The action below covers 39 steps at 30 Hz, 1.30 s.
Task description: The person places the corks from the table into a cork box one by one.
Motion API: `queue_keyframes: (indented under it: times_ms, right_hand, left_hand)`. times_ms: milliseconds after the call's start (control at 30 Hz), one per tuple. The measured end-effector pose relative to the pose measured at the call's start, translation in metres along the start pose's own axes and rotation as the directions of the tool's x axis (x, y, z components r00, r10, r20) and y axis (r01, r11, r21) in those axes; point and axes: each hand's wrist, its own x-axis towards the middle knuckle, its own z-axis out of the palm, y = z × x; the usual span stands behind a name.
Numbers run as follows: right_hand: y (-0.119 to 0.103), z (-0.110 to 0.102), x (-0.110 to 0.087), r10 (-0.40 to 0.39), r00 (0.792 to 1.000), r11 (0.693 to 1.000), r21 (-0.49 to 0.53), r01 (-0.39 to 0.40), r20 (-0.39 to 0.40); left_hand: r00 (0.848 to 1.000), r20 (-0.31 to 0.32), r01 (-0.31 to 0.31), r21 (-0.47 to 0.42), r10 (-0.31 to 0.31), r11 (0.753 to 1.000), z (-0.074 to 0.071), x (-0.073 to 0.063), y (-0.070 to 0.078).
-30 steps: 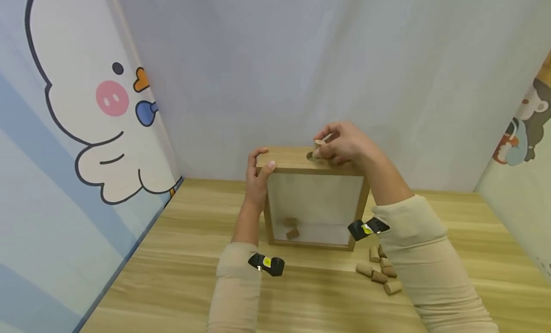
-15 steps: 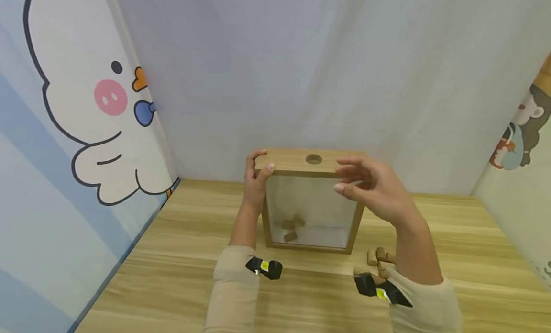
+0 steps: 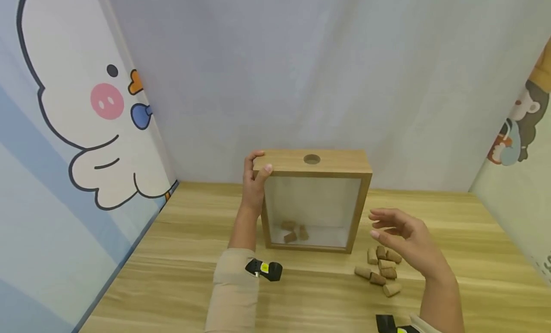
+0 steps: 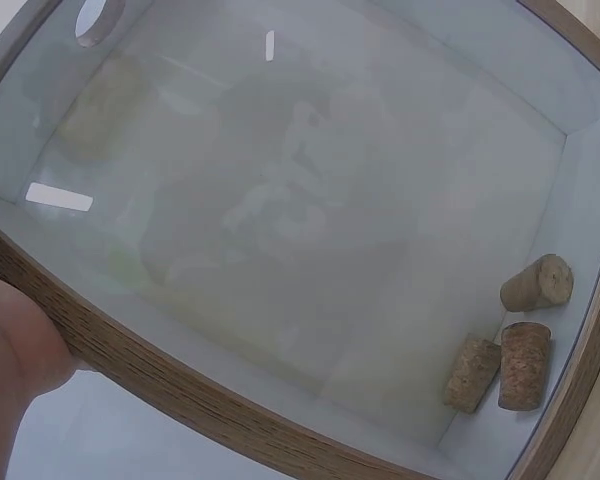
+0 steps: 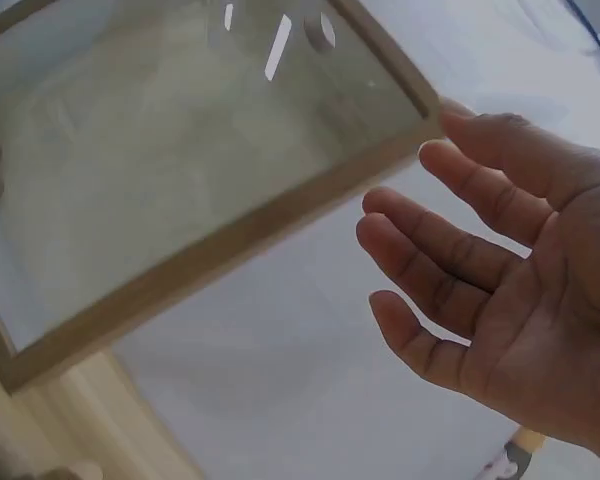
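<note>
A wooden-framed shadow box (image 3: 340, 161) with a clear front stands upright on the table, a round hole (image 3: 312, 159) in its top board. My left hand (image 3: 253, 187) grips the box's upper left corner, thumb over the front edge of the top. Inside, 3 corks (image 4: 525, 365) lie together in a bottom corner, seen closely in the left wrist view. To the right of the box, my right hand (image 3: 411, 237) is held in the air with loosely bent fingers and nothing in them. Several loose corks (image 3: 386, 264) lie on the table just left of and below that hand.
The box and corks share a light wood-grain table (image 3: 318, 294). Behind it hangs a pale grey curtain (image 3: 275, 84). A panel with a cartoon bird (image 3: 77, 108) stands on the left, and another printed panel (image 3: 516, 180) on the right.
The right hand let a cork go at the hole and moved down and right, away from the box top. That cork dropped inside beside two others. The left hand kept its grip.
</note>
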Motion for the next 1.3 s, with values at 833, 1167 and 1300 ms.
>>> queue_keyframes:
  times_ms: [833, 1167, 1300]
  right_hand:
    - [0.123, -0.045, -0.070, 0.708, 0.358, 0.703, 0.555, -0.445, -0.609]
    - [0.155, -0.037, -0.054, 0.647, 0.574, 0.659, -0.011, -0.752, -0.502]
    - [0.155, -0.037, -0.052, 0.604, 0.621, 0.653, -0.135, -0.745, -0.499]
  left_hand:
    - [1.000, -0.004, -0.010, -0.013, 0.010, 1.000, 0.001, 0.000, 0.001]
    - [1.000, -0.010, 0.004, -0.026, -0.005, 1.000, 0.000, 0.001, 0.000]
    - [1.000, -0.017, 0.013, -0.029, -0.013, 0.999, 0.001, 0.001, 0.002]
